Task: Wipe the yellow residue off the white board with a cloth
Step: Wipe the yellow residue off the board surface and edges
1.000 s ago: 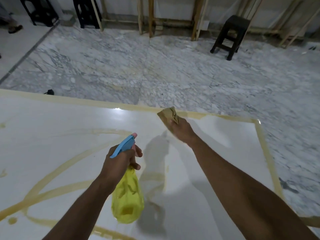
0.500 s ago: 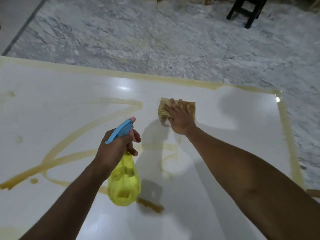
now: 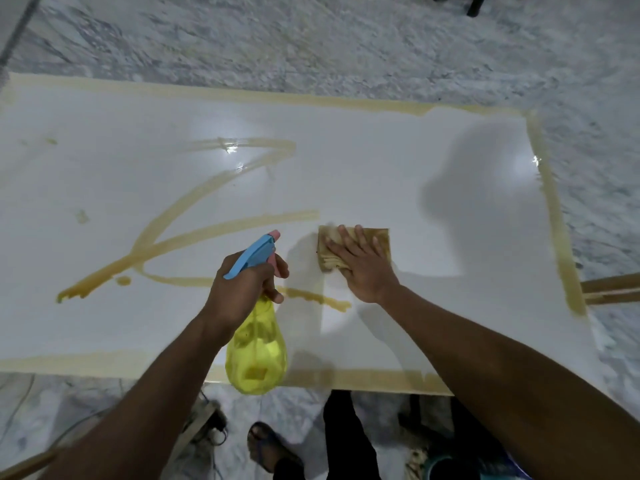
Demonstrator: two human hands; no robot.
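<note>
The white board (image 3: 398,161) lies flat in front of me, with a yellowish band around its rim. Streaks of yellow residue (image 3: 180,216) cross its left and middle parts, and one short streak (image 3: 322,297) lies between my hands. My right hand (image 3: 362,266) presses flat on a folded tan cloth (image 3: 379,239) near the board's middle. My left hand (image 3: 242,289) grips the neck of a yellow spray bottle (image 3: 256,355) with a blue and pink trigger head, held just above the board's near edge.
Grey marble floor (image 3: 311,39) surrounds the board. Wooden slats (image 3: 609,289) stick out at the right edge. Below the near edge I see a sandalled foot (image 3: 266,445), dark trousers (image 3: 349,441), cables and a wooden strip. Dark stool legs (image 3: 474,3) stand at the top right.
My right hand has drawn the cloth from the far edge back toward me over the board. The view has tilted down, so the near edge and my feet show.
</note>
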